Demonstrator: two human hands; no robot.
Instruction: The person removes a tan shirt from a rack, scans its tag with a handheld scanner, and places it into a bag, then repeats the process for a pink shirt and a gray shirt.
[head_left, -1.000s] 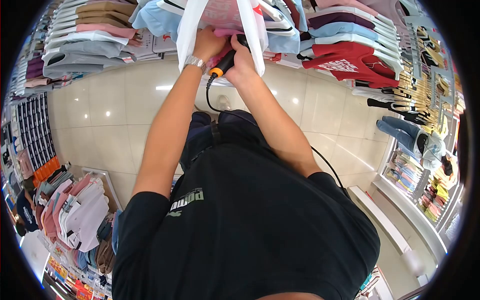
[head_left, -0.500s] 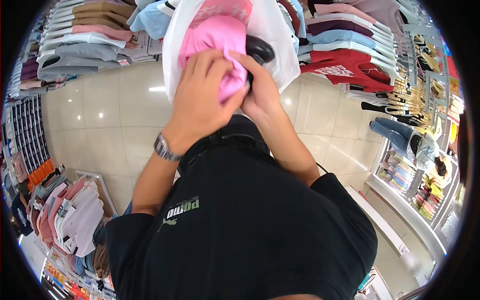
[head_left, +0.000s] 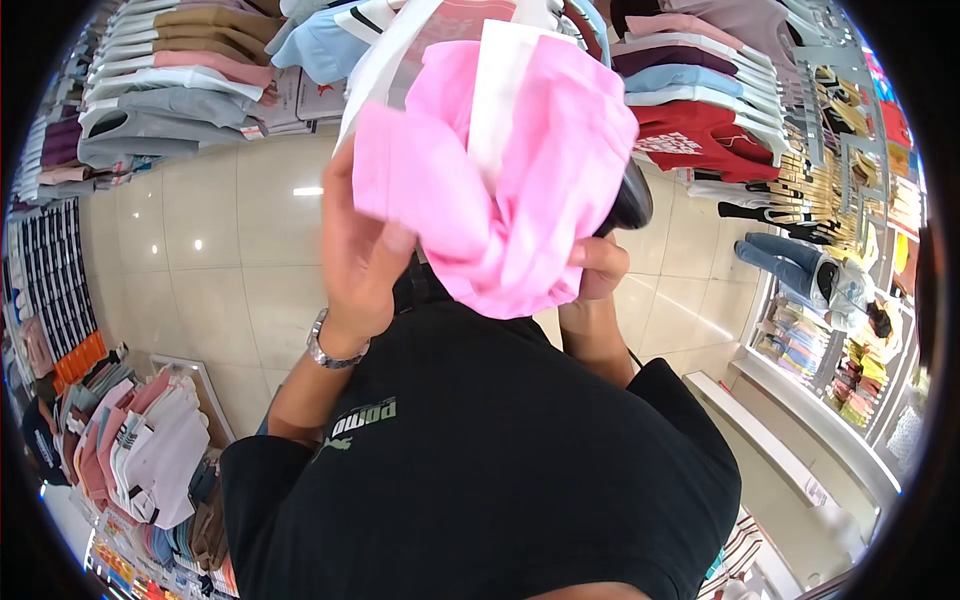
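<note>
A bunched pink garment with a white strip down its middle is held up in front of my chest. My right hand grips its lower right edge, thumb on the front. At the left side, my left hand has its fingers behind the cloth and its thumb at the front edge; a metal watch is on that wrist. A glossy black rounded object shows just above my right hand, partly hidden by the garment. Behind hangs white cloth with a reddish panel.
Racks of hanging shirts stand ahead on both sides, with a red shirt on the right and a grey one on the left. Another rack of pale tops is at lower left. A person in jeans is at the far right.
The pink garment has come up out of the white cloth toward me and spread wider. My hands have moved apart to its two sides. The black object shifted right and down.
</note>
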